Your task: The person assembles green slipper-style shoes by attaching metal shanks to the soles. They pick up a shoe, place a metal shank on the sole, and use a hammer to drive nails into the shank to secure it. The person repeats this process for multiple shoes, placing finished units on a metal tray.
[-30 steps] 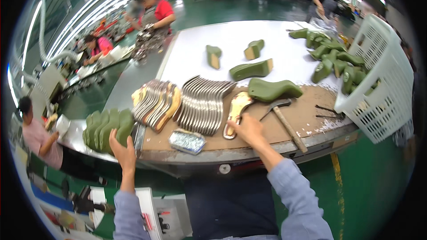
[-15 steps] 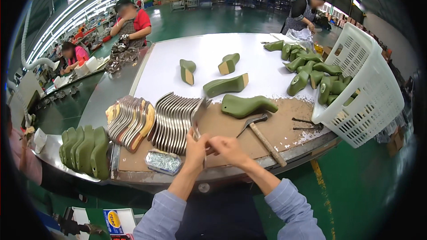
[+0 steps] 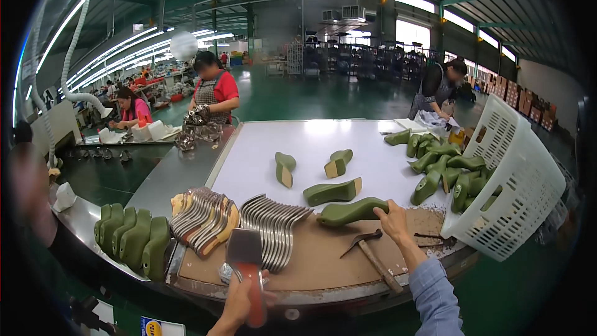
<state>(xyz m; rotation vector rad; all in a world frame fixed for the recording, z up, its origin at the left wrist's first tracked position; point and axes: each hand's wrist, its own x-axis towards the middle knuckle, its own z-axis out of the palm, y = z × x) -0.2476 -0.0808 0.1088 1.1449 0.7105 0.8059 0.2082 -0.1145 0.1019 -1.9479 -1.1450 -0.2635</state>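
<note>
My left hand [image 3: 235, 303] grips a flat insole [image 3: 249, 274], dark grey at its upper end and red at its lower end, held up over the table's near edge. Further right, my right hand [image 3: 393, 224] has its thumb and fingers closed on the narrow end of a green shoe last [image 3: 349, 213]. That last lies sideways above the brown board. Behind the insole stands a stack of curved, grey-edged insoles [image 3: 273, 230]. Beside it is a second stack with yellow and red-brown faces [image 3: 202, 218]. A small box of tacks [image 3: 225, 272] is mostly hidden by the insole.
A hammer [image 3: 379, 266] lies right of centre, dark tools [image 3: 429, 239] beyond it. Lasts [image 3: 132, 239] line the left side; three more, including one [image 3: 333, 191], lie on the white surface. A tilted white basket [image 3: 522, 193] spills lasts at right. Several people work further off.
My hands were together by the insole stack and have parted. The left now holds an insole nearer me; the right has taken hold of the shoe last. The view has tilted upward.
</note>
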